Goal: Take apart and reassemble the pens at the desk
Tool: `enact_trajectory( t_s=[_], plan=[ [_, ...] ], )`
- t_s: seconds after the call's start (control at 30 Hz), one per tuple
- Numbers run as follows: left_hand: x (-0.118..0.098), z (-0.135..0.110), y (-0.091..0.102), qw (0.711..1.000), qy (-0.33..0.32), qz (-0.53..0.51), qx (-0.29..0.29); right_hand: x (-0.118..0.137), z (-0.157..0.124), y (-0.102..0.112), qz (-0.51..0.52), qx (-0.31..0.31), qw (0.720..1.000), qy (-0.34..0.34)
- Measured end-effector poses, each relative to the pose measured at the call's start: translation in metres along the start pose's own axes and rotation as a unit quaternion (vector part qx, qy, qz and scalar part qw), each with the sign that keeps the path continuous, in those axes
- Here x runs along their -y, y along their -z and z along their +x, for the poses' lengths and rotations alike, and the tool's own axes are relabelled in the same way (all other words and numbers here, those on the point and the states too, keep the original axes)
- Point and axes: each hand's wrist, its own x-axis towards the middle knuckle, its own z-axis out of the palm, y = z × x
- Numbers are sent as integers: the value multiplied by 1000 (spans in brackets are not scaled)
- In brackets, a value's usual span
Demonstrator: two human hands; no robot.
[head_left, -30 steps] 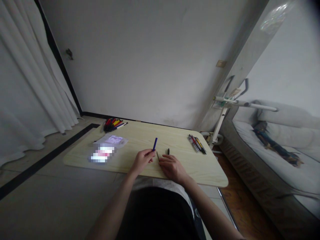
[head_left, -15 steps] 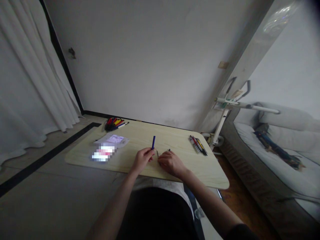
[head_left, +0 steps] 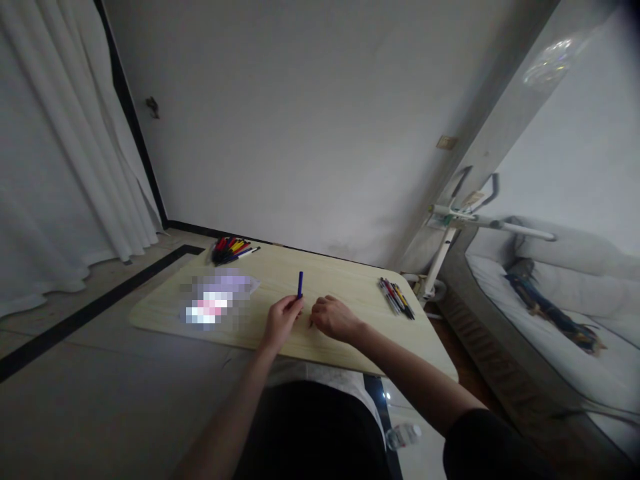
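Observation:
In my left hand (head_left: 283,317) a blue pen (head_left: 301,285) stands nearly upright, pinched between thumb and fingers, its upper part sticking out above them. Just to the right, my right hand (head_left: 332,317) is closed low over the table, knuckles up. A small dark tip (head_left: 311,325) shows below its fingers; what it belongs to is hidden. The hands are a short way apart. A pile of colourful pens (head_left: 231,251) lies at the table's far left corner, and several more pens (head_left: 396,298) lie side by side at the right.
The pale wooden table (head_left: 340,270) stands against the wall. A plastic packet and a bright blurred-out item (head_left: 207,308) lie on its left part. Right of the table are white exercise equipment (head_left: 443,257) and a sofa (head_left: 545,313). A clear bottle (head_left: 403,437) is on the floor.
Both hands have shifted slightly left in the view. My right hand has curled in more, and the thin dark object that stuck up by its fingers no longer shows there.

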Motion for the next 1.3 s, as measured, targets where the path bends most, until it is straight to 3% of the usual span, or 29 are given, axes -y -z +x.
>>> enact_trajectory(
  t_s=[0.2,0.53,0.93,1.3],
  plan=[
    [-2,0,1,1000,-10,4,-28,-2,16,-2,-28,9,999,15],
    [2,2,1,999,-8,-25,-28,-3,38,-2,-27,59,998,-4],
    [-4,1,2,998,1,-13,-60,-12,45,-2,-18,65,995,-77],
    [1,1,3,999,2,-25,-44,-26,36,15,-20,50,975,-215]
  ],
)
